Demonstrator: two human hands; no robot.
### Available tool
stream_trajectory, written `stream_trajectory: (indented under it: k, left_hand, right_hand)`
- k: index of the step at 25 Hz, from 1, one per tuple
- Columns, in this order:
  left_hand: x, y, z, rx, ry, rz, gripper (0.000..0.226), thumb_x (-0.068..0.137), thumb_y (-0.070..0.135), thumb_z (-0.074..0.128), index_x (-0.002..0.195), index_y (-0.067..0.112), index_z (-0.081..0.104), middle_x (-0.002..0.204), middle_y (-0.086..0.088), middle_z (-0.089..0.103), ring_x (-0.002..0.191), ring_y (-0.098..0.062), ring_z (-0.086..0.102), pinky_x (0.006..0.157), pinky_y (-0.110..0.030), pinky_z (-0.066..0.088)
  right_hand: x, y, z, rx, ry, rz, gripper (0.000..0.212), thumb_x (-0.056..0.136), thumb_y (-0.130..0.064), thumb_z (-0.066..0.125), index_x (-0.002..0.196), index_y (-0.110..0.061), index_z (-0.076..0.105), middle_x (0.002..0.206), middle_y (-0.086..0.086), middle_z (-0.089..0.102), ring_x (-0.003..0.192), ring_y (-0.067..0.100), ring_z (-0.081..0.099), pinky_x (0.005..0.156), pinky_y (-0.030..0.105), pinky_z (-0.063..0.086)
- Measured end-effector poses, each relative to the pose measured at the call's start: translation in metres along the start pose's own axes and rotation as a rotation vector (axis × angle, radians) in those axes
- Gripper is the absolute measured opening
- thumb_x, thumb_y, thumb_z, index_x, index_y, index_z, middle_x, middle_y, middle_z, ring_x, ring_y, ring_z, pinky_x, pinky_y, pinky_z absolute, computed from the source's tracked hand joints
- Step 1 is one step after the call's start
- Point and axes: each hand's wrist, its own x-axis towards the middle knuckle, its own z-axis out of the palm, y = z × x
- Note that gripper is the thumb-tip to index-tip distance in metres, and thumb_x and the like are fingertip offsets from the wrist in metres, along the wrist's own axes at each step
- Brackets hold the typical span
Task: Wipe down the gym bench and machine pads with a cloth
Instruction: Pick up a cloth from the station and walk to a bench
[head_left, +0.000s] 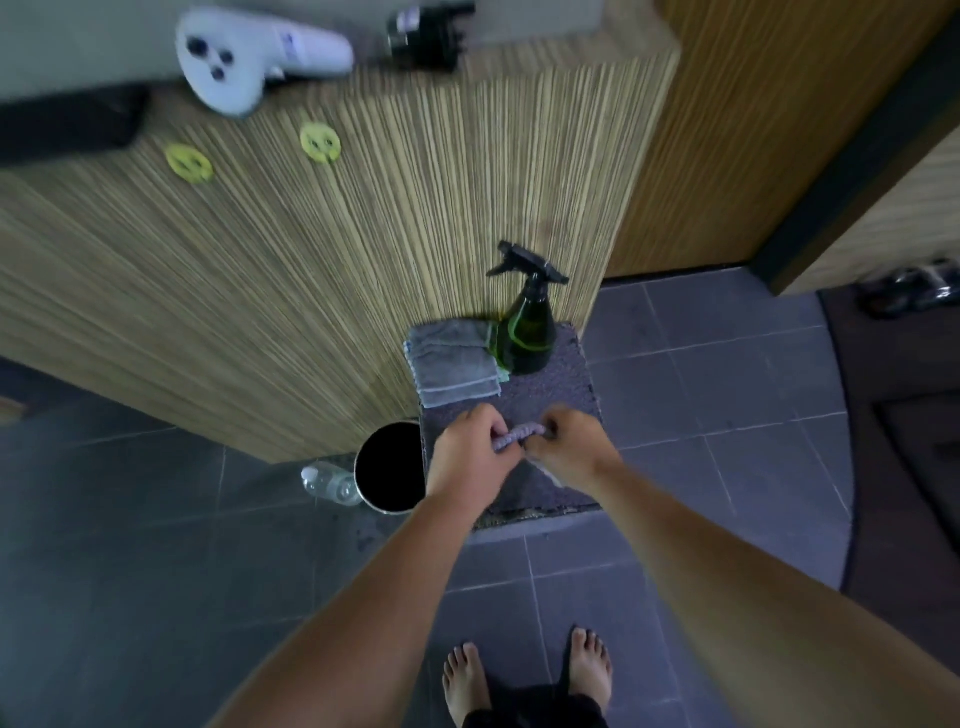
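The left hand (470, 452) is gripping one end of a twisted grey-lilac cloth (519, 435), with the fingers curled round it. The right hand (569, 447) is clamping the opposite end in the same manner, though motion blur is obscuring its fingertips. The cloth is spanning the short gap between the two hands as a tight rope-like roll and is being held just above the near half of a dark textured pad (550, 395); whether it is touching the pad cannot be told. A stack of folded grey cloths (452, 358) is lying on the far left part of the pad. A dark green spray bottle (527, 332) is standing upright just beside the stack, on its right, with its black trigger head pointing left. A round metal container (360, 475) is standing on the floor against the left edge of the pad, its open mouth facing up. A clear plastic bottle (330, 483) is lying on its side, touching the container on the left. A wood-slat counter (363, 260) is rising behind the pad, carrying a white controller (244, 57) and two yellow discs (319, 141) on top. Two bare feet (465, 680) are standing on the grey tiled floor (727, 415), well apart from the pad.
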Motion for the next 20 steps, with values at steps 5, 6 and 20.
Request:
stream_trajectory:
  k: [5, 6, 20]
  left_hand:
    - [-0.04, 0.05, -0.038, -0.152, 0.147, 0.013, 0.016, 0.085, 0.018, 0.073, 0.099, 0.02, 0.067, 0.095, 0.004, 0.07, 0.085, -0.016, 0.062, 0.069, -0.024, 0.038]
    - [-0.049, 0.054, -0.045, -0.169, 0.138, 0.036, 0.016, 0.086, 0.018, 0.072, 0.102, 0.021, 0.069, 0.096, 0.004, 0.071, 0.086, -0.014, 0.063, 0.07, -0.024, 0.04]
    - [0.022, 0.127, -0.09, 0.597, -0.314, 0.508, 0.063, 0.092, 0.049, 0.07, 0.146, 0.024, 0.052, 0.139, -0.002, 0.053, 0.134, -0.025, 0.041, 0.104, -0.044, 0.045]
  right_hand:
    - [-0.052, -0.059, -0.002, 0.739, 0.16, 0.071, 0.026, 0.087, -0.043, 0.07, 0.1, -0.021, 0.065, 0.084, 0.011, 0.069, 0.071, 0.031, 0.066, 0.059, 0.048, 0.056]
    - [-0.058, -0.068, -0.002, 0.742, 0.186, 0.055, 0.032, 0.081, -0.051, 0.075, 0.091, -0.022, 0.067, 0.083, 0.007, 0.069, 0.073, 0.026, 0.068, 0.059, 0.045, 0.058]
    - [-0.09, -0.05, -0.125, 0.457, 0.549, 0.049, 0.006, 0.088, -0.026, 0.077, 0.089, -0.02, 0.076, 0.085, 0.001, 0.073, 0.083, 0.021, 0.071, 0.075, 0.041, 0.06]
